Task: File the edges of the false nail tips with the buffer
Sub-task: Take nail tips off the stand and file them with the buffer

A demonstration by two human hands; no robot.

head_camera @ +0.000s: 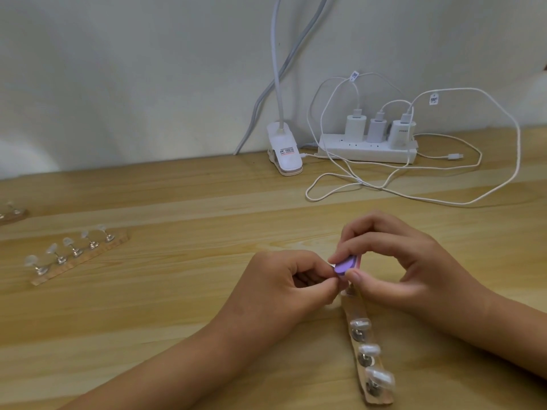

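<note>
In the head view, centre frame, the right hand [408, 261] has its grip pinched on the purple buffer [344, 266], long axis lower left to upper right; the left hand [284, 279] pinches a barely visible pale tip [331, 264] at its lower-left end; the tip holder [355, 312] lies on the worktop [177, 306] below, running toward the lower right.

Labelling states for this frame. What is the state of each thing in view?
buffer: pinched in right hand
nail tip: pinched by left hand, mostly hidden
near nail stand: flat on table, three tips showing
far nail stand: untouched, five tips mounted
power strip: three chargers plugged in
loose cable end: unplugged
</note>
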